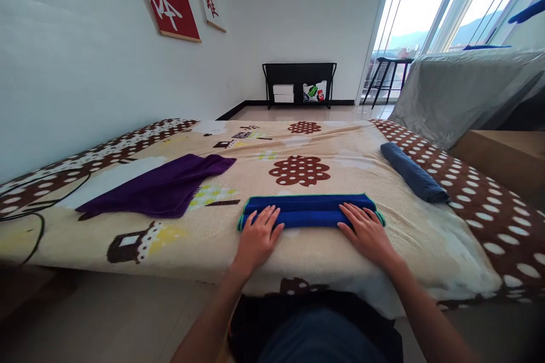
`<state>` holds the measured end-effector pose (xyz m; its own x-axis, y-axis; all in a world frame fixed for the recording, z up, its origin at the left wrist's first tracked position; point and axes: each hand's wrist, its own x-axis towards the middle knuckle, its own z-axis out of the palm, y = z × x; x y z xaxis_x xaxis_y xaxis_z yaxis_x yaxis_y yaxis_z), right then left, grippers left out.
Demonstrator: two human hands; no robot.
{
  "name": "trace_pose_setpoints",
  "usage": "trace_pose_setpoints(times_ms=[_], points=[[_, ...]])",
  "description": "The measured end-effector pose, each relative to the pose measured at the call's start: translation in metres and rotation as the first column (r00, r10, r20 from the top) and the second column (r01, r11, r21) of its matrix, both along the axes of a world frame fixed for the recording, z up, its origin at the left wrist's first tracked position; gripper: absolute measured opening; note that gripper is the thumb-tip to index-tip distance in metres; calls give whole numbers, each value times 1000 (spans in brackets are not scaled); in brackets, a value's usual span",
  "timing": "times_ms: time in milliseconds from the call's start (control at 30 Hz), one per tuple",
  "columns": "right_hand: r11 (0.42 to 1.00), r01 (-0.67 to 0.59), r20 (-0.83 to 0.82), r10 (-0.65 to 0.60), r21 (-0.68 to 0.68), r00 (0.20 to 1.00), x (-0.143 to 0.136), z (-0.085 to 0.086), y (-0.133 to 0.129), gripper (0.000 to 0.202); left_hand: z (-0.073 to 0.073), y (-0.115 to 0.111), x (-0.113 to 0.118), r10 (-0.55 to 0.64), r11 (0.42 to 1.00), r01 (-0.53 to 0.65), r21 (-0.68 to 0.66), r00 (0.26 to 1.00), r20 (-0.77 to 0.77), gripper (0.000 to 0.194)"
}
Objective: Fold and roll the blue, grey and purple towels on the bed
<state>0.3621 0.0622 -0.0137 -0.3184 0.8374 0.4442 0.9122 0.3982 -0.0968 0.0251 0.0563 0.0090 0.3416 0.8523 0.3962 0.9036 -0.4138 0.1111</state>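
A blue towel (310,211) with green edging lies partly rolled, lengthwise from left to right, near the front edge of the bed. My left hand (260,232) rests on its left end with the fingers stretched out. On its right end lies my right hand (361,229), flat and with fingers spread. To the left, a purple cloth (166,184) is spread loosely and a little rumpled. A rolled dark grey-blue towel (412,173) sits at the right, apart from my hands.
A patterned blanket (340,150) covers the bed under the towels. Dark cables (42,221) cross its left side. At the right stand a cardboard box (506,153) and a sheet-covered piece of furniture (464,79). A black shelf (298,75) stands against the far wall.
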Motion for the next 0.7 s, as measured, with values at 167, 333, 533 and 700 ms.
trace_pose_setpoints(times_ms=[167,333,533,700], points=[[998,60,-10,-60,9,998,54,-15,-5,58,-5,-8,-49,5,1000,-3,31,999,-34,48],[1000,-16,-24,16,12,1000,86,-23,-14,59,-14,-16,-76,-41,996,42,73,999,-14,55],[995,23,-59,-18,93,998,91,-23,-6,42,-20,-7,-87,-31,993,15,118,991,134,38],[993,99,-95,-93,59,991,85,-6,32,31,1,24,-83,29,999,-34,15,964,264,36]])
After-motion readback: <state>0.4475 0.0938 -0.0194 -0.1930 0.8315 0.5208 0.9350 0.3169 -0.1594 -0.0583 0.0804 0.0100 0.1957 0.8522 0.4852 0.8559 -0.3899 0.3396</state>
